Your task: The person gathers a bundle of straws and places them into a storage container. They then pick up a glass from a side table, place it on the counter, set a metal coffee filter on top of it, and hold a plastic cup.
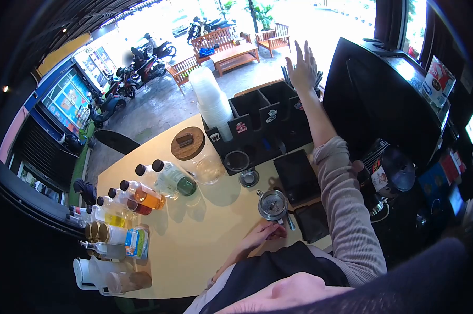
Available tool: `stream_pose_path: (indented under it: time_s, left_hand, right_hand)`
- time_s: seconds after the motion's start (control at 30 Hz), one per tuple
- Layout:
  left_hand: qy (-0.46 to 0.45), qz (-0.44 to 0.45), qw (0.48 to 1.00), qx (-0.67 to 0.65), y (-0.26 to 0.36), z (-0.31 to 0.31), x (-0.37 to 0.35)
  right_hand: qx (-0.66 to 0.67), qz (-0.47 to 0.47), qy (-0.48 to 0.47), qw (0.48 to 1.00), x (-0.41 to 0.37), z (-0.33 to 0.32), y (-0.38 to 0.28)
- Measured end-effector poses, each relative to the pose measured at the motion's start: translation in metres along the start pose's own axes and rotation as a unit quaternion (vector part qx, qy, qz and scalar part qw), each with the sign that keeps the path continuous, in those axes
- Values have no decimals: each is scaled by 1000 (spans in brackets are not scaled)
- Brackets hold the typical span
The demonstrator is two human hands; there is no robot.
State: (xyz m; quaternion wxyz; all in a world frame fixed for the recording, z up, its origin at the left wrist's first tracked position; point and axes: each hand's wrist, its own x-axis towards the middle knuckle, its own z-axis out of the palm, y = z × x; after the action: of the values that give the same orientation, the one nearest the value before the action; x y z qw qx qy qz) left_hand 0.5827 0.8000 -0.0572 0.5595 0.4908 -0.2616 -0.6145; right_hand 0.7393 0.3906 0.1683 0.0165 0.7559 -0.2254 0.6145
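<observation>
Background: an open shopfront with wooden benches [235, 49] and parked motorbikes [142, 65] on the pavement outside. A pale yellow desk [205, 240] occupies the centre of the view.

1. Right hand [302, 65]: raised at full arm's length over the far edge of the desk. The fingers are spread apart and nothing is clamped in them. The palm is just at the bundle of dark sticks [287, 74] standing in the rear compartment of the black organizer [262, 123].
2. Left hand [264, 234]: low on the desk, close to the body. The fingers are together and lie against the end of the portafilter handle. Whether they grip it cannot be determined.
3. Portafilter [273, 204]: lies on the desk with its round metal basket facing up and its handle pointing toward the left hand. It is positioned just beside the black mat [312, 222] and in front of the black scale [297, 176].

Adjacent items:
- A small metal cup [248, 178] sits between the portafilter and the organizer.
- A stack of white cups [214, 102] leans at the organizer's left end.
- A glass jar [197, 157] with a wooden lid stands near the stack.
- Capped syrup bottles [142, 194] lie and stand along the left edge of the desk.
- A large black machine [383, 89] stands to the right.
</observation>
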Motion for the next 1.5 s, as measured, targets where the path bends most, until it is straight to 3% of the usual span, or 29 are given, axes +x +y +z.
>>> stream_pose_path:
  time_s: [0.17,0.2,0.3,0.43,0.6,0.67,0.77,0.83,0.87,0.93,0.97,1.07,1.13,1.27,1.5]
  left_hand:
    - [-5,-11,997,71,30,13,-18]
    - [-26,23,993,116,43,18,-23]
    - [-54,78,981,169,68,21,-34]
    - [-51,133,977,159,78,21,-35]
    - [8,171,979,107,89,36,-38]
    - [23,192,974,117,93,40,-42]
    - [71,225,965,118,93,48,-49]
    - [171,268,937,147,85,52,-52]
    - [173,268,936,148,83,56,-56]
    - [315,283,848,319,79,65,-61]
    - [316,285,846,320,71,66,-62]
    - [415,340,656,531,41,73,-59]
    - [425,287,604,610,20,82,-56]
    - [399,203,585,676,-17,109,-69]
    - [333,143,604,710,-72,164,-114]
  right_hand:
    - [-61,-4,-42,997,-10,16,17]
    - [-61,-4,-44,997,-15,18,20]
    - [-139,45,-191,971,-31,24,29]
    - [-67,56,-225,970,-32,22,29]
    - [-55,22,-144,988,-13,-33,-17]
    - [5,13,-66,998,-8,-74,-49]
    - [97,-21,-59,993,-24,-165,-104]
    - [180,-52,-82,979,-53,-217,-130]
    - [224,-67,-104,967,-72,-241,-139]
    - [335,-131,-176,916,-119,-277,-148]
    - [369,-160,-236,884,-145,-292,-152]
    - [405,-254,-390,787,-206,-327,-155]
    - [396,-241,-422,780,-245,-338,-151]
    - [333,-186,-487,786,-315,-382,-143]
    - [302,-133,-501,800,-336,-468,-151]
